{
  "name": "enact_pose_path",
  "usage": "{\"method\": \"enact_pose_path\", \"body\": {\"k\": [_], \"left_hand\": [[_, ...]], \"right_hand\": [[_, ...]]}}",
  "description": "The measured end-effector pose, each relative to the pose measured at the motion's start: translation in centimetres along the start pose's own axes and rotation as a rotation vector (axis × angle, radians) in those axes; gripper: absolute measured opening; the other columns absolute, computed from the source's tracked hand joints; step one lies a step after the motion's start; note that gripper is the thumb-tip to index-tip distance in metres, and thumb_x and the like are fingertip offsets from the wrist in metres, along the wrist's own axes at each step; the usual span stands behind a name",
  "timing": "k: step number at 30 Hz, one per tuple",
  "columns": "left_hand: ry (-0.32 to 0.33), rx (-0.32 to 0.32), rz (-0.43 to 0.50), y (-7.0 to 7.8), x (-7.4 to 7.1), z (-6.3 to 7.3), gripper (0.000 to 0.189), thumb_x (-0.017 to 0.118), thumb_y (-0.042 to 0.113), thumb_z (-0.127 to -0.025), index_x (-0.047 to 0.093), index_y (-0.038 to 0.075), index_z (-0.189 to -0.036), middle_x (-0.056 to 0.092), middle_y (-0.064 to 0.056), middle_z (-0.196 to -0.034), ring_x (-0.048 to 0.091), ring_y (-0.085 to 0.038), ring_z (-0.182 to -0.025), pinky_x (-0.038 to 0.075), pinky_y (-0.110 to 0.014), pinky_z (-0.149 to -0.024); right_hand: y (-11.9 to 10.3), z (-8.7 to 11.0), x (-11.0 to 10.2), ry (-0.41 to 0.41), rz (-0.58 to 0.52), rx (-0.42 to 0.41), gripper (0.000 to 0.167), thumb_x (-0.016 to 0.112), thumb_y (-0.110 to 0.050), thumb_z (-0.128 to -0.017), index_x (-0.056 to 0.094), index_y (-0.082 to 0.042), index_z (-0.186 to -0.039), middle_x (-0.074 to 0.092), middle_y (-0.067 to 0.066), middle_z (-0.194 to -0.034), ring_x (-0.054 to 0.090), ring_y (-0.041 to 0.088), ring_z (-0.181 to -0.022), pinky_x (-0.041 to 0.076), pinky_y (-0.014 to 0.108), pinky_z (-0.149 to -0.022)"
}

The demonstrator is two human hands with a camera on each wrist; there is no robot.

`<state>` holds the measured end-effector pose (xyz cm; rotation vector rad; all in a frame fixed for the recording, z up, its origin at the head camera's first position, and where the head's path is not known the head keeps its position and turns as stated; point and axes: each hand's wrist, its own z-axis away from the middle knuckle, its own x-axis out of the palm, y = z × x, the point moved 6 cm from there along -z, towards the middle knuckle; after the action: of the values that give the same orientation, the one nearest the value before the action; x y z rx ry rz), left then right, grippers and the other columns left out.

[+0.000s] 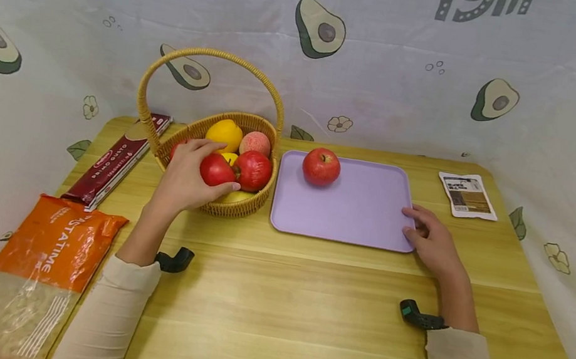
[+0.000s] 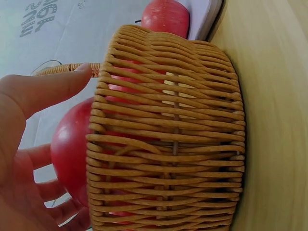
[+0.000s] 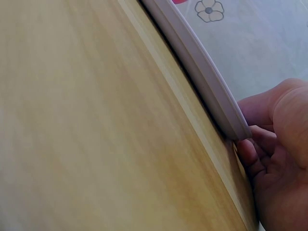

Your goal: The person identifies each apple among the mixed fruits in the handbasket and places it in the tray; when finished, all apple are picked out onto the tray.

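In the head view my left hand point(image 1: 192, 173) reaches over the rim of a wicker basket point(image 1: 228, 208). Its fingers spread around a smooth, round red fruit point(image 1: 216, 171). Seen from the left wrist, the fingers lie against the far side of that fruit point(image 2: 72, 147), while the thumb stands straight out, apart from it. My right hand point(image 1: 434, 245) pinches the right edge of a lilac tray point(image 1: 356, 216), thumb over the rim point(image 3: 211, 77) and other fingers curled beside and below it. A red apple point(image 1: 321, 167) sits on the tray's far left part.
Also in the basket are a yellow fruit point(image 1: 225, 134), a peach point(image 1: 256, 143) and another red fruit point(image 1: 255, 171). Its tall handle point(image 1: 217, 54) arches above. A spaghetti packet point(image 1: 113, 166) and an orange pasta bag point(image 1: 34, 277) lie left; a small white pouch point(image 1: 467, 195) lies far right.
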<state>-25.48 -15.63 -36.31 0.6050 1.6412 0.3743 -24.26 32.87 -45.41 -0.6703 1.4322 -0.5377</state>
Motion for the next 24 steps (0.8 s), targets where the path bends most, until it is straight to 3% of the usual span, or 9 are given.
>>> {"method": "enact_pose_path", "body": {"k": [17,24], "left_hand": [[-0.071,-0.074,-0.011,-1.3,1.5,-0.1,0.094,0.091,0.050,-0.071,0.049,0.019,-0.149,0.043,-0.022,-0.153,0.033,-0.043,-0.142,0.048,-0.068,-0.102],[-0.046,-0.072,0.014,-1.6,1.6,-0.1,0.086,0.092,0.040,-0.071,0.050,0.017,-0.143,0.047,-0.021,-0.147,0.041,-0.044,-0.137,0.049,-0.068,-0.101]], "right_hand": [[0.1,0.1,0.0,-0.002,-0.001,0.000,0.044,0.056,-0.014,-0.106,0.053,0.000,-0.148,0.037,0.024,-0.162,0.050,0.026,-0.107,0.037,0.007,-0.076],[-0.1,0.0,-0.1,0.004,-0.004,-0.007,0.044,0.057,-0.013,-0.105,0.054,0.001,-0.147,0.038,0.024,-0.161,0.049,0.022,-0.102,0.037,0.007,-0.075]]}}
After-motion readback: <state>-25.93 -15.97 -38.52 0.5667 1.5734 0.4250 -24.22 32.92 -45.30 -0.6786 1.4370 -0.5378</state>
